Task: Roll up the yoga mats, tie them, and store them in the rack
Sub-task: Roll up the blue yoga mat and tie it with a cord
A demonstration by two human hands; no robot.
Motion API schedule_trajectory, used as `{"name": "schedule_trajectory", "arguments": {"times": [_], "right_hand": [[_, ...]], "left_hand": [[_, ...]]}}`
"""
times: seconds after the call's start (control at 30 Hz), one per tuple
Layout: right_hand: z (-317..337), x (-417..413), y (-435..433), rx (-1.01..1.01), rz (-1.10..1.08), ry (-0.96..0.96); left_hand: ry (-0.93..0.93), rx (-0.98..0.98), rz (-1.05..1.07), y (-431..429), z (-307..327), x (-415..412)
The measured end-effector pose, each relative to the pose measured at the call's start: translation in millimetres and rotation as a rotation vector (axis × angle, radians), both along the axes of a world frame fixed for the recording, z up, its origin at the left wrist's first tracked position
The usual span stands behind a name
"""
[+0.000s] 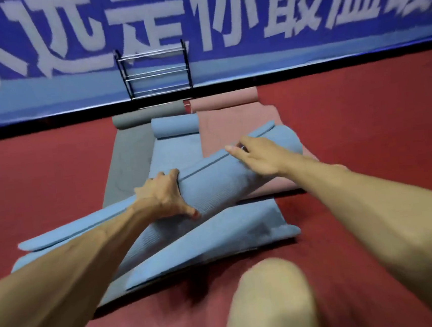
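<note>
4 mats (pixel 232 127), 1 rack (pixel 156 71); L hand (pixel 164 196), R hand (pixel 255 157) fingers (pixel 170 174) curl round 1 blue roll (pixel 219 181).

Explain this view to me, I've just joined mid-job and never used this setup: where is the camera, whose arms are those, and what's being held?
There is no machine here. One wide-angle camera sits on a person's head, looking forward and down, so the two bare arms are theirs. The left hand grips a rolled blue mat, fingers curled over its top. The right hand rests on the same roll near the mat's loose edge; I cannot tell whether it pinches anything. The roll lies slanted on the red floor. Beyond it, three partly rolled mats lie side by side: a grey mat, a second blue mat and a pink mat. The metal rack stands at the back. The blurred shape at the bottom is the person's knee.
</note>
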State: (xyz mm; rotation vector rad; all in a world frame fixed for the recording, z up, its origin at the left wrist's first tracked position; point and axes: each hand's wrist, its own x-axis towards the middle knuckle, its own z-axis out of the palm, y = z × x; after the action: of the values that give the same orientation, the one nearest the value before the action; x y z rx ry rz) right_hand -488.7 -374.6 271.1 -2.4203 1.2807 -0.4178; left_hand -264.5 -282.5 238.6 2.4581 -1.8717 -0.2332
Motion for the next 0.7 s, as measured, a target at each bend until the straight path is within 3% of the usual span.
{"name": "schedule_trajectory", "arguments": {"times": [0.17,0.33,0.7], "right_hand": [[-6,-146,39,0.166,-0.231,-0.043],[-20,-251,107,0.236,-0.508,-0.091],[-94,-393,259,0.391,-0.974,-0.235]], "left_hand": [[-0.012,-0.099,-0.157,-27,40,-106],[0.102,-0.108,-0.384,-38,52,-200],[0.017,-0.12,-0.834,12,39,-378]]}}
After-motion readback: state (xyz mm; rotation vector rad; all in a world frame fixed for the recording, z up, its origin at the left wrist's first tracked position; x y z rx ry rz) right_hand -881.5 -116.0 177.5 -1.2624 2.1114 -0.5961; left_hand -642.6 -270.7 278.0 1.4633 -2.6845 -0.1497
